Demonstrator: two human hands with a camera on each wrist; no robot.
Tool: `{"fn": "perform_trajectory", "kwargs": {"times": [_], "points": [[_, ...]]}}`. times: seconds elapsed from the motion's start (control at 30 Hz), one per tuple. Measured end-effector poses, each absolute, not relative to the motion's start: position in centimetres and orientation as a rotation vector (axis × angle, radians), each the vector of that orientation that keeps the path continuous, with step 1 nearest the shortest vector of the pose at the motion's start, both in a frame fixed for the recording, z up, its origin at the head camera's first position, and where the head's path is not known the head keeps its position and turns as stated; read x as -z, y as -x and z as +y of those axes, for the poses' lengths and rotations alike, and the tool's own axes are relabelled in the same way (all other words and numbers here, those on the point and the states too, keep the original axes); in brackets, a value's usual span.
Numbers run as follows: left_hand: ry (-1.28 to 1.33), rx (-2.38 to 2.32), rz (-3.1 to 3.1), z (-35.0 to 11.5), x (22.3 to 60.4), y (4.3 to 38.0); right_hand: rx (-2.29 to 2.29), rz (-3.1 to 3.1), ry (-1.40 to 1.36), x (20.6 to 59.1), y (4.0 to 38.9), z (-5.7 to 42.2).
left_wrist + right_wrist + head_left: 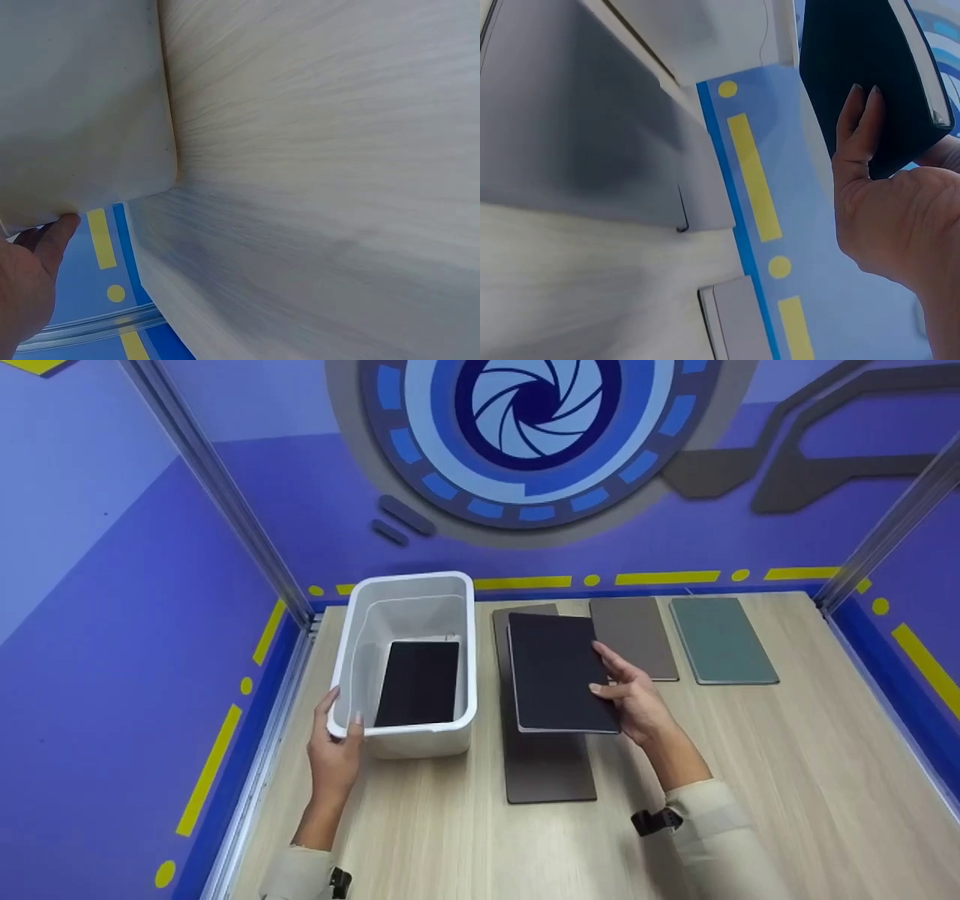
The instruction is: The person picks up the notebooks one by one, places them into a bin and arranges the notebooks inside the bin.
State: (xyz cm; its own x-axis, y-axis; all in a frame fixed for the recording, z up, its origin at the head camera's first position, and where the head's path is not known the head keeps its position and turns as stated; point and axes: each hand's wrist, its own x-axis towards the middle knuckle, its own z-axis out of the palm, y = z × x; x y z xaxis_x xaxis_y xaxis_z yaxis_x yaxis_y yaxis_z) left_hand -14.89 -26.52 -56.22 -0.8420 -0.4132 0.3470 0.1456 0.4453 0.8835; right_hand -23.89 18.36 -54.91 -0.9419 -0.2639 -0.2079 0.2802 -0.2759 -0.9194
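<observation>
My right hand pinches a black notebook by its right edge, thumb on the cover and fingers behind. In the right wrist view the fingers lie against the dark cover, and pale page edges show. On the left, my left hand grips the near left corner of a white bin, thumb over the rim. Inside the bin lies another black notebook. Below the held notebook, grey-brown covers lie on the table, partly hidden; I cannot tell whether they are one or two notebooks.
A brown notebook and a green notebook lie side by side at the back right of the wooden table. Blue-purple panels with metal corner posts stand around the back and sides.
</observation>
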Motion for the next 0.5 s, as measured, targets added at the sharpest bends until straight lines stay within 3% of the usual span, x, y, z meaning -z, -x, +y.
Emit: {"fn": "perform_trajectory", "kwargs": {"times": [0.5], "points": [[-0.176,1.43,-2.148,-26.9,56.4,14.9,2.302,1.565,0.025,52.9,25.5,13.6]]}}
